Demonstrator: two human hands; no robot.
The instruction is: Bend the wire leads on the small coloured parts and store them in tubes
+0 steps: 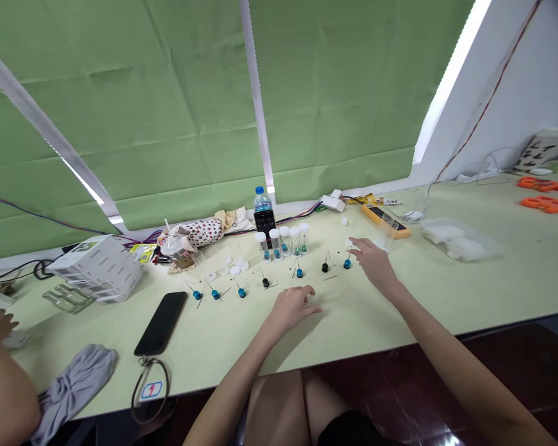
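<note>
My left hand [292, 306] rests on the pale green table [363, 322], fingers loosely curled, just below a blue capacitor [299, 272] with wire legs. My right hand [372, 259] reaches further out, fingers extended, next to another blue capacitor [347, 263] and a small white cap [348, 242]. A row of blue and black capacitors [242, 292] lies across the table. Behind them stand several clear vials [283, 241] with white caps, each holding a capacitor. Loose white caps [235, 270] lie to the left of the vials.
A black phone [161, 322] and grey cloth [77, 381] lie at the left front. A white box [97, 266], water bottle [262, 199], yellow multimeter [384, 220], clear tray [456, 238] and orange parts [546, 193] stand around. Another person's arm [0, 371] is at far left.
</note>
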